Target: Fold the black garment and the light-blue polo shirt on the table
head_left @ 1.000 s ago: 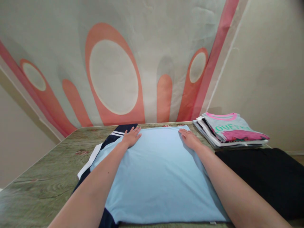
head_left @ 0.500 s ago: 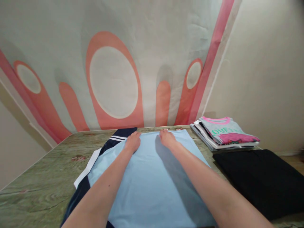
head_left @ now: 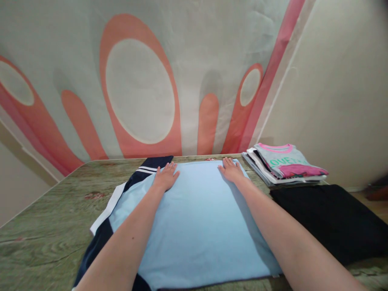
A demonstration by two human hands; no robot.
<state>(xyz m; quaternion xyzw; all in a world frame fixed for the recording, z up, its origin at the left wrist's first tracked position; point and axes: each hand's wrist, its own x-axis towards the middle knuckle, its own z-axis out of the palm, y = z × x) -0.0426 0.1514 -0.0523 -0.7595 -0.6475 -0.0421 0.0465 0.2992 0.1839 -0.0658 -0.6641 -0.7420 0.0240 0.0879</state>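
Observation:
A light blue shirt [head_left: 200, 218] with navy sleeves, white stripes and a white collar lies spread on the table in front of me. My left hand [head_left: 165, 177] rests flat near the shirt's far left part, beside the navy sleeve [head_left: 156, 162], fingers spread. At the far right corner, my right hand [head_left: 232, 170] lies on the cloth with its fingers stretched out. Neither hand grips the fabric. My forearms cover parts of the shirt's left and right sides.
A stack of folded shirts [head_left: 285, 161], topped by a grey and pink one, sits at the back right. Nearer to me lies a folded black garment [head_left: 327, 218]. The wood-patterned table [head_left: 57, 210] meets a wall with a coral-patterned covering [head_left: 194, 60] behind.
My hands have moved apart, the right one toward the shirt's right corner and the left one slightly left. Their fingers are now spread flat. The camera view has tilted up a little.

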